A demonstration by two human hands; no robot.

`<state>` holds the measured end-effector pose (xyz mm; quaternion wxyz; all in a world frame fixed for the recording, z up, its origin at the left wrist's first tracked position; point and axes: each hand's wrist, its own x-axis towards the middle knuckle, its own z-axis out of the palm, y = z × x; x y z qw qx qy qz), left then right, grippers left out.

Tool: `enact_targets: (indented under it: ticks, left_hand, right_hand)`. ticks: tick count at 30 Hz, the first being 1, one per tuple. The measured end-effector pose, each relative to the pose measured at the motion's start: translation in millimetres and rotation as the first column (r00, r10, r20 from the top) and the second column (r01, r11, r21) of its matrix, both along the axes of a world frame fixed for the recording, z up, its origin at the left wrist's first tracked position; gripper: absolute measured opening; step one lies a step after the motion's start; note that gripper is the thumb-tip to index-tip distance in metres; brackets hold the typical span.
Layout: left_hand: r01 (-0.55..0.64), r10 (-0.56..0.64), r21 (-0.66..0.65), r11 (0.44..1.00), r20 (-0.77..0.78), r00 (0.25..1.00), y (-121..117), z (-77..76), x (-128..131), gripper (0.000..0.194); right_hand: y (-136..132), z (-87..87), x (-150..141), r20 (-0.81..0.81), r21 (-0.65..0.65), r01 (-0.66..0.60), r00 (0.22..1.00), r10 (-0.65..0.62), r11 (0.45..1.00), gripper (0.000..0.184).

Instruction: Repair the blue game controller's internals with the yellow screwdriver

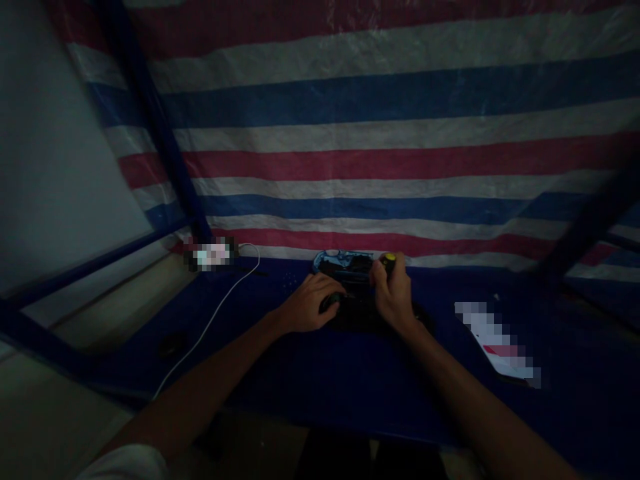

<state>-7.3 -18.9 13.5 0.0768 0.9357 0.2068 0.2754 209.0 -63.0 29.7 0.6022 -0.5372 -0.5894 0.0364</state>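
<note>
Sleeve, white, lies nearest us at lower left, our left forearm running from it toward the desk, which has a dark blue covering. Landmark: dark flat object, its form unclear in the gloom, lying on the desk. Our left hand is at its left side, fingers curled over a rounded black part, apparently to steady it. Our right hand is above its right half, fingers closed round an upright yellow-topped tool handle, tip hidden, seemingly gripped to bear down. Behind the landmark: blue patterned case. Left of it: white cable and a pixelated item. Right of it: pixelated sheet. Beyond all: striped tarpaulin.
</note>
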Motion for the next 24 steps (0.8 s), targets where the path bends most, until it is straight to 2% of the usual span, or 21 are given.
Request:
enact_targets:
  ticks: [24]
  left_hand:
    - [-0.002, 0.002, -0.004, 1.0, -0.016, 1.0, -0.7, 1.3, 0.4, 0.029]
  right_hand:
    - [-0.3, -0.5, -0.6, 0.008, 0.015, -0.019, 1.0, 0.019, 1.0, 0.022]
